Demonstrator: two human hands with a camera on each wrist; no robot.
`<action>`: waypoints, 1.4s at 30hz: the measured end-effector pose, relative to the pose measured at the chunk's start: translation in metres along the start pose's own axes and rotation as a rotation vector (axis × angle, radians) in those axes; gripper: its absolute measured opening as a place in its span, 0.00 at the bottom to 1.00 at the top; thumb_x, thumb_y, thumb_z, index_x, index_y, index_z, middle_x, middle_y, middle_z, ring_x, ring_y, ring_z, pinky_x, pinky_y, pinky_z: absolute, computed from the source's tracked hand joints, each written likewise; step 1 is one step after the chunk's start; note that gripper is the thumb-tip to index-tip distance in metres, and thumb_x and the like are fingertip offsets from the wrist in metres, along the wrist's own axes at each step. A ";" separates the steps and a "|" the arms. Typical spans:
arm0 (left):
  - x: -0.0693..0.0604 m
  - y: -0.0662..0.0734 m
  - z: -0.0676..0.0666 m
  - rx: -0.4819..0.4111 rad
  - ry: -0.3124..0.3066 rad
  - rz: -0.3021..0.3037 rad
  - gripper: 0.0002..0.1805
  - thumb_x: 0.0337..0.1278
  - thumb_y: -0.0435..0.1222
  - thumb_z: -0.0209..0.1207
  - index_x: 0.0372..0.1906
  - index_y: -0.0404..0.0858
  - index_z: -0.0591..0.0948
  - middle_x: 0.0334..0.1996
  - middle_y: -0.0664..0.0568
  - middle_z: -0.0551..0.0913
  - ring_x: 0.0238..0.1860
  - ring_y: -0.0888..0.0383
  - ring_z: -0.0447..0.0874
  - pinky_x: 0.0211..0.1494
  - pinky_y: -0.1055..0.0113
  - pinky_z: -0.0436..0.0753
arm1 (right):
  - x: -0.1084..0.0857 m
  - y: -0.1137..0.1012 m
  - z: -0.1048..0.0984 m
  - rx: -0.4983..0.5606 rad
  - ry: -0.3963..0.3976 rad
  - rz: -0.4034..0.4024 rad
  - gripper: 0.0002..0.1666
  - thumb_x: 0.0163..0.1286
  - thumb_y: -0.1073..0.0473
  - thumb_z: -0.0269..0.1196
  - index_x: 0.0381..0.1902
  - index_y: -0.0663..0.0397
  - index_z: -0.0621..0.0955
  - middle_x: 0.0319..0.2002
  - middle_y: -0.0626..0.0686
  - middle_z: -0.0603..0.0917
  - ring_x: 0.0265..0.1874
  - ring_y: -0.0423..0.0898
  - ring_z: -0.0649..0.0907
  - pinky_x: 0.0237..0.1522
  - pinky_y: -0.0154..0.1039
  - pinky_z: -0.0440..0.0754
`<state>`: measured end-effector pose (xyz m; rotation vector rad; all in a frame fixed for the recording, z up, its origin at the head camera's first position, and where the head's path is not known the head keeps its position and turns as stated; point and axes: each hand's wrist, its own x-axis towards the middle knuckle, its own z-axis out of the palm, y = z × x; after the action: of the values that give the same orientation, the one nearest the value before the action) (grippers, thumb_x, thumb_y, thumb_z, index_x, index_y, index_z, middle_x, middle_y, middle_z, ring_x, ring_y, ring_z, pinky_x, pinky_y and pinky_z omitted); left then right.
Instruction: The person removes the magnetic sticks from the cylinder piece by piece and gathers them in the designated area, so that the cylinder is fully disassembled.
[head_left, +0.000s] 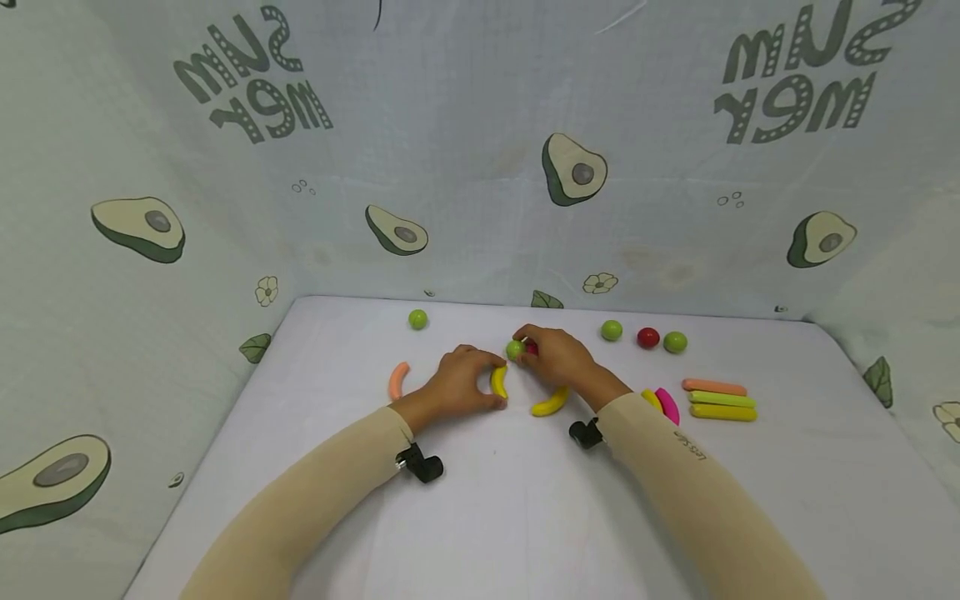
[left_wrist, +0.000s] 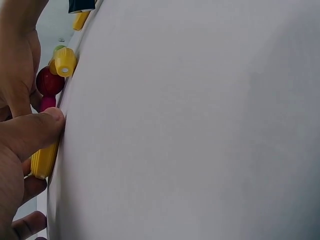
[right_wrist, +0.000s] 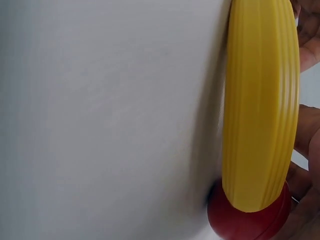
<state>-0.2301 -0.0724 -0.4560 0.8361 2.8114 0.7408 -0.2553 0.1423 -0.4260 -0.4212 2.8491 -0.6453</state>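
My left hand (head_left: 467,382) pinches a yellow curved piece, banana-like (head_left: 498,382), between thumb and fingers, just above or on the white table. The thumb covers part of it in the left wrist view. To its right, my right hand (head_left: 557,358) has thumb and fingers curled around a red ball (right_wrist: 250,220), mostly hidden in the head view. A green ball (head_left: 514,350) sits against those fingertips. Below the right hand lies another yellow curved piece (head_left: 550,402), which looms large in the right wrist view.
Along the back are a lone green ball (head_left: 417,319), another green ball (head_left: 611,330), a red ball (head_left: 648,337) and a further green one. An orange curved piece (head_left: 399,380) lies left. Straight sticks (head_left: 723,402) and a magenta curved piece (head_left: 668,406) lie right, near the sleeve.
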 end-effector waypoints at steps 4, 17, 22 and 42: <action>-0.004 -0.003 0.000 -0.006 -0.001 0.011 0.34 0.51 0.52 0.75 0.64 0.46 0.81 0.60 0.57 0.82 0.66 0.50 0.69 0.68 0.50 0.67 | -0.003 0.003 -0.001 0.006 -0.014 -0.001 0.27 0.73 0.54 0.68 0.67 0.49 0.77 0.47 0.54 0.84 0.43 0.52 0.79 0.51 0.50 0.80; -0.019 -0.004 -0.012 -0.056 -0.003 -0.008 0.35 0.49 0.51 0.77 0.64 0.47 0.82 0.60 0.59 0.82 0.67 0.54 0.70 0.72 0.53 0.64 | -0.008 0.017 -0.006 0.024 -0.063 -0.024 0.33 0.71 0.51 0.69 0.70 0.54 0.75 0.60 0.58 0.81 0.53 0.55 0.79 0.63 0.55 0.75; -0.025 -0.009 -0.023 -0.088 0.016 -0.008 0.35 0.49 0.49 0.78 0.64 0.47 0.82 0.60 0.58 0.82 0.67 0.54 0.69 0.72 0.53 0.63 | -0.008 0.016 -0.006 0.034 -0.073 -0.016 0.34 0.71 0.51 0.69 0.70 0.54 0.74 0.62 0.58 0.80 0.52 0.55 0.78 0.62 0.53 0.76; -0.053 -0.037 -0.065 -0.192 0.010 -0.116 0.35 0.46 0.44 0.80 0.63 0.46 0.82 0.62 0.54 0.80 0.68 0.50 0.68 0.70 0.50 0.70 | -0.009 0.017 -0.005 0.058 -0.075 -0.009 0.35 0.71 0.52 0.69 0.72 0.53 0.73 0.62 0.57 0.80 0.51 0.54 0.77 0.60 0.50 0.77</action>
<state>-0.2194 -0.1552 -0.4182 0.6345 2.7142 0.9786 -0.2515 0.1615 -0.4282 -0.4398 2.7520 -0.6961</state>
